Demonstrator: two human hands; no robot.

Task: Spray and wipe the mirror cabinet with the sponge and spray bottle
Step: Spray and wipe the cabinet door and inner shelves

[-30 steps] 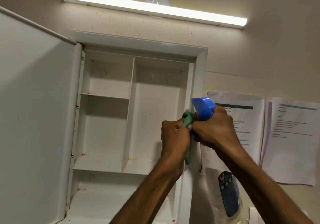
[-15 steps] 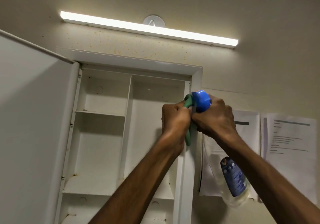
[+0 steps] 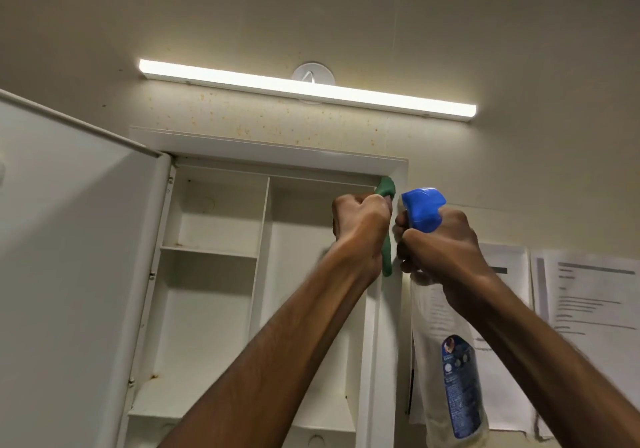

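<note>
- Head camera view, looking up: I see a white mirror cabinet (image 3: 214, 267) set in a beige wall, its door (image 3: 69, 257) swung open to the left.
- My left hand (image 3: 360, 229) is clenched around a green sponge (image 3: 387, 260), pressing it against the inner edge of the cabinet's right frame, near the top corner.
- One end of the sponge sticks up above my fist and the other hangs below it along the frame.
- My right hand (image 3: 440, 250) grasps the neck of a spray bottle (image 3: 450, 361), just beside the left hand, in front of the frame's outer side.
- Its blue trigger head (image 3: 423, 210) rises above my fingers; the clear body with a dark blue label hangs down below my wrist.
- Inside, the cabinet has an upright divider with shelves on the left and a taller compartment on the right; rusty marks show at some shelf corners.
- A lit strip light (image 3: 304, 89) is fixed on the wall above the cabinet, with brownish specks on the paint below it.
- Printed paper sheets (image 3: 588, 302) are stuck on the wall to the right of the cabinet, their text too blurred to read.
</note>
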